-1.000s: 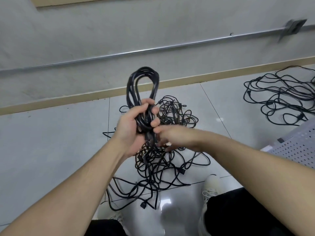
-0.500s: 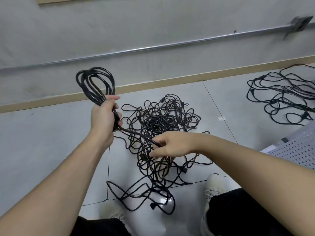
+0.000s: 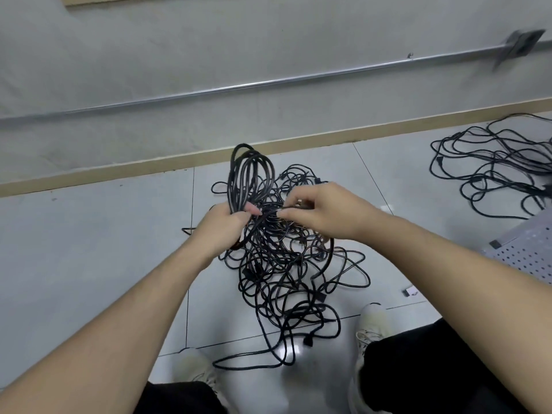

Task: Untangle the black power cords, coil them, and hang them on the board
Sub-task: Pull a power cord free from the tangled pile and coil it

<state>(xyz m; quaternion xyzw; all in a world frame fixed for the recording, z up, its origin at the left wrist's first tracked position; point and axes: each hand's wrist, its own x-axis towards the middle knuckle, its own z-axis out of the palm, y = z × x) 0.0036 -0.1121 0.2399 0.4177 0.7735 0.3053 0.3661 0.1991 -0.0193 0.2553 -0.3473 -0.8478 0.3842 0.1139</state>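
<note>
Currently, step: coiling one cord out of the tangle.
Left hand: fingers curled round the coil, loops standing up above the fist.
Right hand: fingertips pinch the cord just beside the coil.
Pile: tangled on the floor below both hands; second pile well apart, right.
Board: right edge, nothing visibly hung on it.
Next move, judged: lay another loop into the left hand; free snags first.
Writing: none legible.

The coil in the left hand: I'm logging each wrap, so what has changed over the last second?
The left hand swung the coil out to its left, then back above the tangled pile. The right hand drew a strand out and now pinches it beside the coil. The grip, the second pile and the perforated board are unchanged.
</note>
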